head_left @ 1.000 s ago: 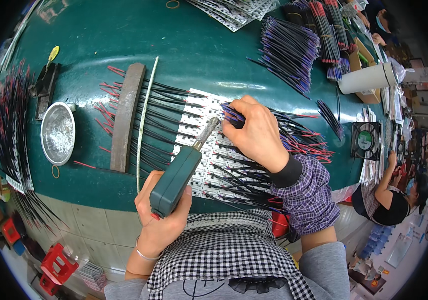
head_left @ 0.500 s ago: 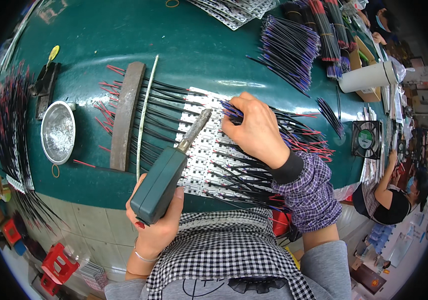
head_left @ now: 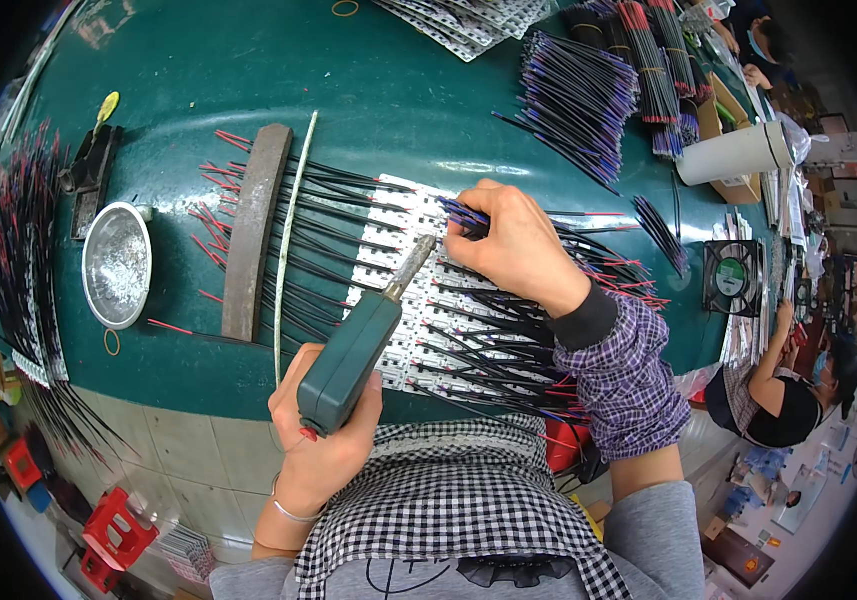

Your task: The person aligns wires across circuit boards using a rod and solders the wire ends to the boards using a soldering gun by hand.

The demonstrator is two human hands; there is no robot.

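Observation:
My left hand (head_left: 323, 430) is wrapped round the dark green handle of a soldering iron (head_left: 356, 350). The iron's tip rests over a white circuit board panel (head_left: 388, 290), close to my right fingers; whether it touches the board I cannot tell. Black wires run out from the panel's left and right sides. My right hand (head_left: 513, 240) pinches a small bunch of purple-tipped black wires (head_left: 466, 216) above the panel's upper right edge. A brown bar (head_left: 256, 235) and a pale cord (head_left: 295, 230) lie across the left-hand wires.
Left of the panel stand a metal bowl (head_left: 116, 265) with silvery bits and a dark holder (head_left: 93, 185). Wire bundles (head_left: 578, 105) lie at the upper right, near a white cylinder (head_left: 736, 154) and small fan (head_left: 732, 280). Another person (head_left: 798, 400) works at far right.
The soldering iron and my left hand have shifted right, and the tip has moved slightly nearer to me. My right hand, still pinching the wires, has turned slightly.

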